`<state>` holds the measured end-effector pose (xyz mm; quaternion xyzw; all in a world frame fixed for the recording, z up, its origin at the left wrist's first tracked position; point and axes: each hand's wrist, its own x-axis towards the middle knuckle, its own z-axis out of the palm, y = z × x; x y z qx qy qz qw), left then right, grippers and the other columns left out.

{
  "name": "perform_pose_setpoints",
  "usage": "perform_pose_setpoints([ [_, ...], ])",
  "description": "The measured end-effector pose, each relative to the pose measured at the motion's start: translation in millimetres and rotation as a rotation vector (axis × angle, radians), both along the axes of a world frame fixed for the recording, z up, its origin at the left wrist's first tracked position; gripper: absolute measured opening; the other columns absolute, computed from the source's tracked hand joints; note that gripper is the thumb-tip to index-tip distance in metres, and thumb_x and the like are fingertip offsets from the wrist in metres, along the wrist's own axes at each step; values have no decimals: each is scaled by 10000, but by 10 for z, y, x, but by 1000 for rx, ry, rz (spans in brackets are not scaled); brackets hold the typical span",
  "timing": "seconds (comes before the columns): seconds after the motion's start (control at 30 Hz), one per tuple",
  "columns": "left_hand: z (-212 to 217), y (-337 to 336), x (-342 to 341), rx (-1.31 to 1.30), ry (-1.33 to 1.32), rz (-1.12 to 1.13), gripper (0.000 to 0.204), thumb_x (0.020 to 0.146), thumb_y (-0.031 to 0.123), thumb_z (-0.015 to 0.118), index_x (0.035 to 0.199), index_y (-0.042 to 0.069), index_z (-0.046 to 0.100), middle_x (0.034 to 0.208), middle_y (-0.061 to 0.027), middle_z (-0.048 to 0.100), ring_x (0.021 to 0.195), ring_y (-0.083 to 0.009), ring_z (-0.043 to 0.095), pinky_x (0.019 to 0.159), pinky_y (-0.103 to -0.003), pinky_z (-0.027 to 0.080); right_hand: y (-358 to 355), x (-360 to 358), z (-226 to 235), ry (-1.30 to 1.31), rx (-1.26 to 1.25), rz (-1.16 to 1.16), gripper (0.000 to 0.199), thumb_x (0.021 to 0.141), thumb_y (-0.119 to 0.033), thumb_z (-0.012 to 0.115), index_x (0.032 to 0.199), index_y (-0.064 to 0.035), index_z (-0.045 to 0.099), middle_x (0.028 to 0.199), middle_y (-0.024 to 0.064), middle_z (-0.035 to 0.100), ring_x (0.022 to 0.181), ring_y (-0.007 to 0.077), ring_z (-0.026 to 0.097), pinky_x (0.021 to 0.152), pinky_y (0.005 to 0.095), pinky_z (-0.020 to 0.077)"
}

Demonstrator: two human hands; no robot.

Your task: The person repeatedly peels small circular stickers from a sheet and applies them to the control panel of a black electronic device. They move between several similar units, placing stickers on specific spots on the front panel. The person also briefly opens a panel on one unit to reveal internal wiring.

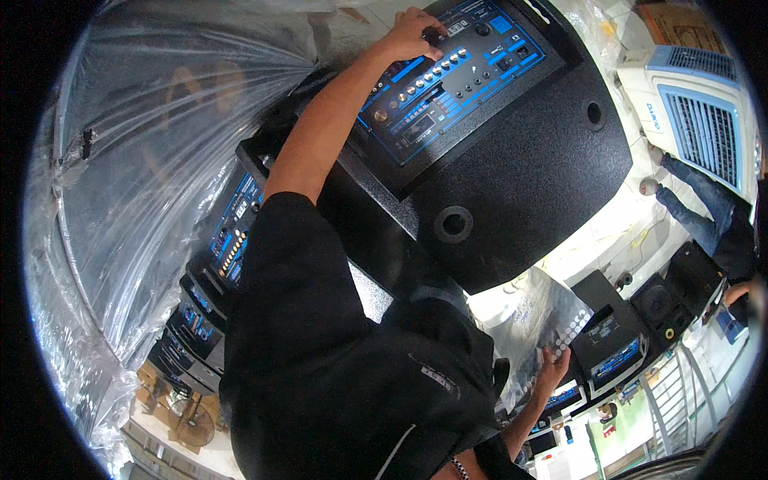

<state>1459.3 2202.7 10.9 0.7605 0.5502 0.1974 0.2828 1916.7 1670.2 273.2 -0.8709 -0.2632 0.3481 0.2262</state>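
Observation:
My left hand (418,34) reaches to the control panel (472,68) of a large black speaker cabinet (528,168). Its fingers are bent, with thumb and forefinger down at the panel's upper edge; whatever lies between them is too small to make out. The panel has blue markings, a row of silver knobs and several sockets. Low on the right, my right hand (552,366) grips a translucent sheet (524,316) by its edge. Round whitish stickers (570,330) sit in rows along the sheet beside my fingers.
Clear plastic sheeting (184,104) hangs on the left. More black speakers with blue panels (196,320) stand below it. At right are a white air cooler (700,120), a person in jeans (704,208) and a row of speakers (658,308). A fan (192,420) stands lower left.

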Motion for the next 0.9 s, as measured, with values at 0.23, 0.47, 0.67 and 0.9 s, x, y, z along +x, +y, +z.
perform_pose_setpoints([
  [0.23,-218,17,-93,39,-65,-60,518,670,279,826,1169,265,684,1300,-97,503,1295,-289,395,1122,-467,253,76,-45,3,6,49,18,253,870,25,630,1106,14,540,1062,77,602,965,174,551,857,297,432],
  [0.47,59,1,-149,37,-100,-145,503,653,177,821,1139,215,698,1223,-55,598,1230,-279,472,1084,-441,326,-68,-50,-22,76,145,-98,232,870,-8,649,1080,11,551,1047,74,607,957,167,553,856,298,436],
  [0.67,109,88,-7,-234,-286,26,485,772,201,754,1226,79,637,1261,-104,616,1138,-266,586,965,-354,468,-354,74,-244,-58,281,-75,331,865,-39,676,1170,13,558,1059,86,634,990,165,558,880,319,449],
  [0.9,1164,-629,820,78,-530,321,346,911,163,664,1185,-43,615,1176,-135,650,1058,-236,611,968,-345,451,-283,111,59,-262,170,-218,299,848,-87,687,1102,34,587,959,193,681,865,245,652,785,344,501],
])
